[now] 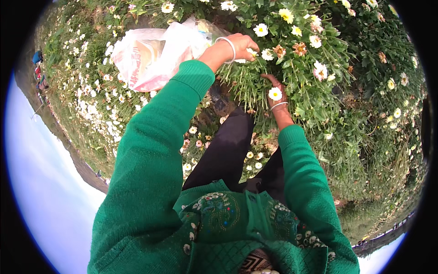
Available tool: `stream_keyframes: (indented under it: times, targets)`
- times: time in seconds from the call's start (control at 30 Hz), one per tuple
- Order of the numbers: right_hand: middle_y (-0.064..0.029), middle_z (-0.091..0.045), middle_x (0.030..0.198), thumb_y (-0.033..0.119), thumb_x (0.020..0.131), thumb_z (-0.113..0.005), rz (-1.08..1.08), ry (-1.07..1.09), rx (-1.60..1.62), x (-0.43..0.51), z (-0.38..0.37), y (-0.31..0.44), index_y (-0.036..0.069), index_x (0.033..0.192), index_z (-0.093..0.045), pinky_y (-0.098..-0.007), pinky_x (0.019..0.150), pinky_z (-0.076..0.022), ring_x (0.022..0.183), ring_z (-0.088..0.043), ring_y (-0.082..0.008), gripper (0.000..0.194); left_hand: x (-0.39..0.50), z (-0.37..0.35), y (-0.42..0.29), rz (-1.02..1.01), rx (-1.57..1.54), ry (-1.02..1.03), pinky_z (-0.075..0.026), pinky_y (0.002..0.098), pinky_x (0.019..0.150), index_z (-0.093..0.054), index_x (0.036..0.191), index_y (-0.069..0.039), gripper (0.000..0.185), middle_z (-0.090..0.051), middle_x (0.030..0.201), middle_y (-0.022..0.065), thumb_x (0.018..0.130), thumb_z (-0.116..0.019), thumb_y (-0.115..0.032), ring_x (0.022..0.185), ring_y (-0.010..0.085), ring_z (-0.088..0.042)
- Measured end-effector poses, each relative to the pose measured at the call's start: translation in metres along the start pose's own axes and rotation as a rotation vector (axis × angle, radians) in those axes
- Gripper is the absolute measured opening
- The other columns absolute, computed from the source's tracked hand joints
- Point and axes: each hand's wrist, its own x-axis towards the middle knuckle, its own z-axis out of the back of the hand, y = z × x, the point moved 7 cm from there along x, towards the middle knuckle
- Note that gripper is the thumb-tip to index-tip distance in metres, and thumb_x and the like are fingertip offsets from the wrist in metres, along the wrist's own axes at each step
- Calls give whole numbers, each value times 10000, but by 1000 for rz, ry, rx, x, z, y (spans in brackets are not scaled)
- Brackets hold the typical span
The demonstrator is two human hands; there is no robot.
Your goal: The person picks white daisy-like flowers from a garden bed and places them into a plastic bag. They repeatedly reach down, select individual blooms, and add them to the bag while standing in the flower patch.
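Note:
My left hand (241, 48), with a pale bangle at the wrist, reaches over the flower stems, its fingers curled at a white flower (252, 52). Whether it grips the bloom cannot be told. A translucent plastic bag (150, 54) with red print lies by that forearm. My right hand (276, 92), also wearing a bangle, is lower among the stems, partly hidden by leaves. In front of its palm shows a white flower with a yellow centre (275, 94); I cannot tell whether the hand holds it. Browned blooms (299, 49) stand to the right of my left hand.
Dense flower plants (308, 102) surround my dark-trousered legs (226, 147). Many white blooms (99, 102) spread over the left side. Dark sheeting or soil (219, 99) shows between the plants. People (41, 80) are far off at the left edge.

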Motion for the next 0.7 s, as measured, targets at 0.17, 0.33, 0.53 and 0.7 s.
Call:
stream_keyframes:
  times: [0.17,0.33,0.53,0.7]
  targets:
    - [-92,-588,1164,-159,673,-484,89,-21,40,-3,6,8,170,1134,-548,-315,925,-415,1098,-547,-271,570,-29,10,-4,48,-129,-439,-483,393,692,-645,916,-44,304,-636,836,176,737,-600,-285,783,356,-612]
    - [-97,-583,1164,-149,676,-421,217,-43,165,1,3,5,135,1123,-561,-317,951,-397,1118,-535,-273,548,-102,53,-22,134,-498,-875,-469,341,580,-630,828,-40,190,-608,673,162,751,-610,-212,619,276,-614]
    - [-98,-596,1139,-148,646,-409,142,-45,162,2,6,12,129,1111,-570,-299,935,-407,1069,-559,-241,565,-62,52,-37,242,-289,-757,-479,358,632,-603,953,-39,290,-647,761,141,718,-682,-190,706,311,-623]
    - [-102,-590,1143,-150,633,-416,165,24,149,2,-2,22,106,1129,-555,-317,975,-386,1113,-535,-263,575,-5,32,-14,159,-763,-966,-447,278,635,-616,923,-21,326,-596,709,99,705,-706,-246,638,122,-515]
